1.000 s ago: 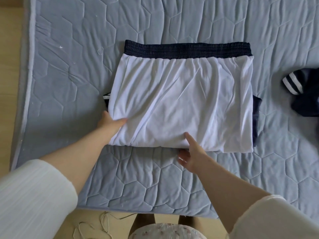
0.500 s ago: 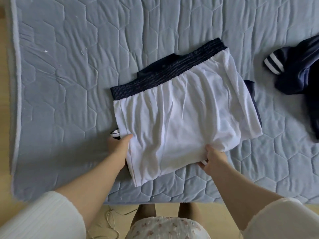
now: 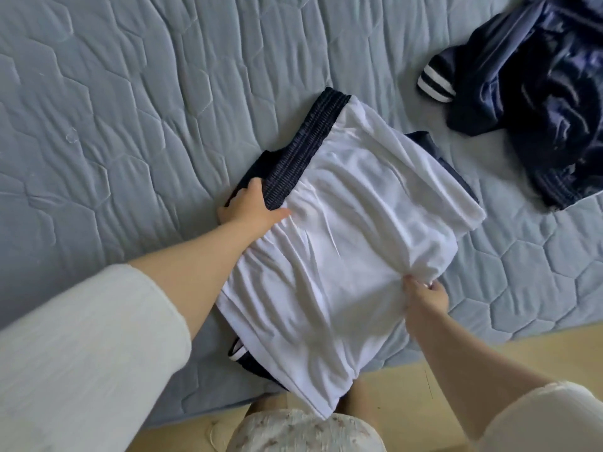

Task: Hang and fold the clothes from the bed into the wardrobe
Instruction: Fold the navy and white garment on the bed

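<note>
On a bed (image 3: 114, 125) covered in a pale blue-grey quilted pad with a hexagon stitch pattern, a folded white garment (image 3: 342, 272) with a dark navy elastic waistband (image 3: 303, 151) lies at an angle near the front edge, seen from above. Its nearest corner hangs past the edge of the bed, toward the person. Navy fabric shows beneath the white layer along its far side, and a small navy piece with white stripes (image 3: 238, 352) pokes out below its near left side. The left hand (image 3: 251, 208) grips the end of the waistband, thumb lying on the white cloth and fingers curled over the dark edge. The right hand (image 3: 424, 296) pinches a bunched bit of the white fabric on the garment's right edge. The two hands are well apart, one on each side of the garment. Both arms wear loose white sleeves (image 3: 81, 353) pushed up the forearm. At upper right, apart from the folded piece, a crumpled navy garment (image 3: 538, 102) with a white-striped cuff (image 3: 435, 83) lies on the bed. Light wooden floor (image 3: 473, 363) shows along the bottom.
</note>
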`<move>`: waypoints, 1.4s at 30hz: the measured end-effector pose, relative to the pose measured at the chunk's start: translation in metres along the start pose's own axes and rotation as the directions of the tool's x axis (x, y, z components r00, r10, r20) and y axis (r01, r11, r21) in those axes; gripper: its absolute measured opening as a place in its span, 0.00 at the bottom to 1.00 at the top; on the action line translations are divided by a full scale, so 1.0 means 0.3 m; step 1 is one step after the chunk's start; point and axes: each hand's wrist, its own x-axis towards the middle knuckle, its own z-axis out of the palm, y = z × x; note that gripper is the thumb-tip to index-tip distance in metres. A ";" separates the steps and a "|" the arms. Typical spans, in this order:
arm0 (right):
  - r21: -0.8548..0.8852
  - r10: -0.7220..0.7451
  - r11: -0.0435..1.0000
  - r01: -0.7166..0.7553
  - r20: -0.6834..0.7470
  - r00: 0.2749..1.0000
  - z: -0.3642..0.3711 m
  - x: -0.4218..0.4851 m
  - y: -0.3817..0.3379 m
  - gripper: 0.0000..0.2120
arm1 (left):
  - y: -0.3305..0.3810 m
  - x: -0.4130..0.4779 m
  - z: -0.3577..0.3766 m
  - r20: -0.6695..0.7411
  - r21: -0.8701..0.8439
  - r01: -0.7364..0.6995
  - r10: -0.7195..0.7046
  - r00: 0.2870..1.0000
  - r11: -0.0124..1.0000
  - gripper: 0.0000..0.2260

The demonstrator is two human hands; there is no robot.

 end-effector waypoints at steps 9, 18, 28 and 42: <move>0.134 0.127 0.976 -0.172 0.293 0.948 -0.011 -0.012 -0.001 0.11 | -0.086 0.040 -0.039 -0.134 -0.207 0.101 -0.130 0.982 0.973 0.19; 0.166 0.117 0.967 -0.195 0.390 0.913 -0.011 0.017 0.037 0.12 | -0.045 0.046 -0.029 0.344 -0.314 0.222 -0.107 0.933 0.923 0.21; 0.084 0.202 0.959 -0.272 0.471 0.858 -0.089 -0.069 -0.029 0.15 | -0.054 -0.076 -0.094 0.478 -0.428 0.341 -0.111 0.871 0.837 0.15; 0.256 -0.152 0.966 0.018 0.515 0.844 -0.152 -0.387 -0.660 0.04 | 0.083 -0.327 -0.616 -0.027 -0.794 -0.059 0.063 0.998 0.605 0.15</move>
